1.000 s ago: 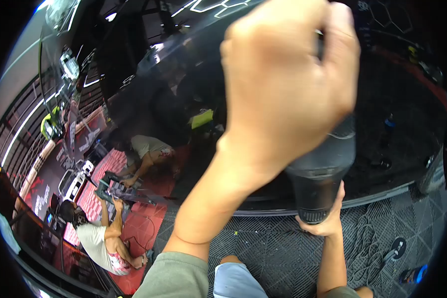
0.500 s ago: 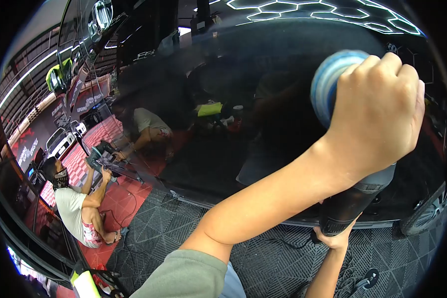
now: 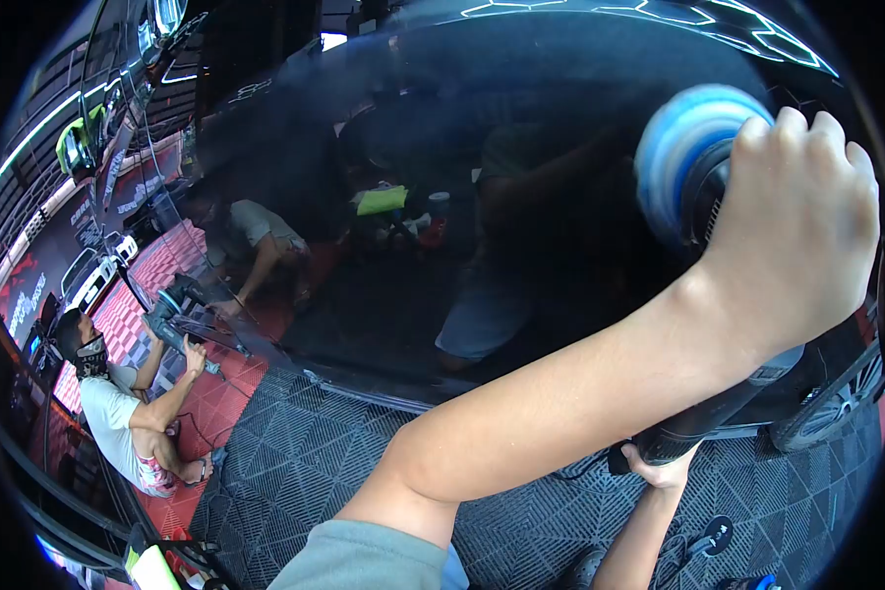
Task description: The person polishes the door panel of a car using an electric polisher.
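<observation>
A black car polisher (image 3: 693, 423) with a round blue-and-white pad (image 3: 664, 162) is in both my hands. My left hand (image 3: 801, 231) is wrapped over its head, just behind the pad, with the fingers curled and partly hidden. Lower down, my right hand (image 3: 664, 469) grips the tail end of the machine, near its cord. The pad faces the glossy black car panel (image 3: 393, 285) and looks pressed to it, its rings blurred as if spinning. My left forearm crosses in front of the panel.
At left, a co-worker (image 3: 118, 413) squats on red tiles, holding another polisher (image 3: 182, 315) by the car. A car wheel (image 3: 836, 403) is at right. Cords and a dark round object (image 3: 719, 534) lie on the grey floor tiles (image 3: 295, 462).
My view has shifted, so the car and co-worker appear farther left. The pad and my left hand sit slightly farther right in view. Both hands keep their hold on the polisher.
</observation>
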